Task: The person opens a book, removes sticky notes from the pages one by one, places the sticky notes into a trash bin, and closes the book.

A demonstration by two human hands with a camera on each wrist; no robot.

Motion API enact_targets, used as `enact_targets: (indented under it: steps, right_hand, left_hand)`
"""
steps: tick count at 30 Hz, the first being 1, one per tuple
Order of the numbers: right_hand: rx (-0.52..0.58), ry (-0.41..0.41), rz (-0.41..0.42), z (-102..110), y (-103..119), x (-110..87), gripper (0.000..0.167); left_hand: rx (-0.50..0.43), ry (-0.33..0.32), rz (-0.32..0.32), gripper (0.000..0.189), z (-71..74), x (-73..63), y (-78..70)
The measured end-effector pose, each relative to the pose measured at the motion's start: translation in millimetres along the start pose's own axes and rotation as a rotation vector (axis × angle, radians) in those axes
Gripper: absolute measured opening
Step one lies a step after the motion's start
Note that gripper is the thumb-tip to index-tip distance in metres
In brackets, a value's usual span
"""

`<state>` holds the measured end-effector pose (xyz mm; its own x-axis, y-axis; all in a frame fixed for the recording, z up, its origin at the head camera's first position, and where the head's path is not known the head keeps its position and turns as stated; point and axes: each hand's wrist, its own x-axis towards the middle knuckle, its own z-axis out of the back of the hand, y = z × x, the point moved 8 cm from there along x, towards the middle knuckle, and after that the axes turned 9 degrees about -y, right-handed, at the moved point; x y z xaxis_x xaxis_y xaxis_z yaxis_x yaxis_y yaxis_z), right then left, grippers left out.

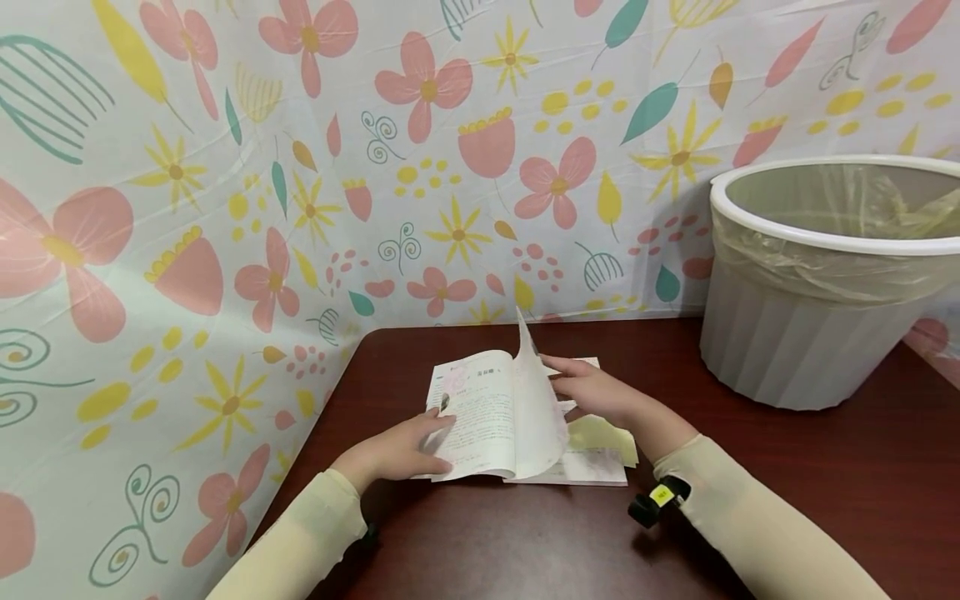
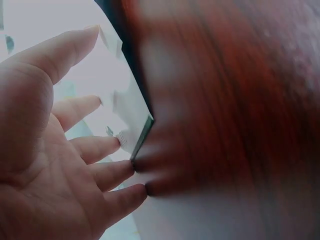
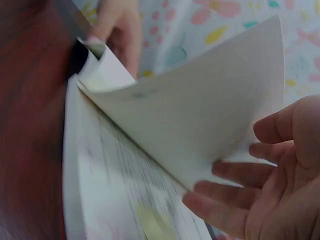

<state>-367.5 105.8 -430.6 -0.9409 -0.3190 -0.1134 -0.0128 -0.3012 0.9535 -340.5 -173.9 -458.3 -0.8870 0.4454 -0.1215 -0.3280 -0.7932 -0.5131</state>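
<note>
An open book (image 1: 476, 421) lies on the dark red-brown table, printed text and a pinkish picture on its left page. One leaf (image 1: 540, 425) stands raised near the middle, curving to the right. My left hand (image 1: 397, 448) rests at the left page's outer edge, thumb and fingers spread; the left wrist view shows its fingertips along the book's edge. On the raised leaf's right side is my right hand (image 1: 596, 390), its fingers extended and fingertips close to the paper in the right wrist view. A pale yellow slip (image 1: 603, 437) lies on the right-hand pages below that hand.
A grey waste bin (image 1: 795, 333) with a white rim and clear liner stands on the table at the right. Flower-patterned cloth (image 1: 427, 183) hangs behind and along the left side. The table's bare front (image 1: 517, 542) lies between my forearms.
</note>
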Motion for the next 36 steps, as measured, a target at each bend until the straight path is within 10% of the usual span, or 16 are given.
enact_targets:
  steps: [12, 36]
  right_hand:
    - [-0.438, 0.005, 0.298, -59.9, 28.5, -25.7, 0.068]
    - [-0.82, 0.066, 0.406, -114.3, 14.6, -61.5, 0.055]
  left_hand:
    - [-0.003, 0.003, 0.003, 0.081, 3.2, 2.9, 9.9]
    - [0.034, -0.067, -0.055, 0.051, 12.7, 6.4, 17.1]
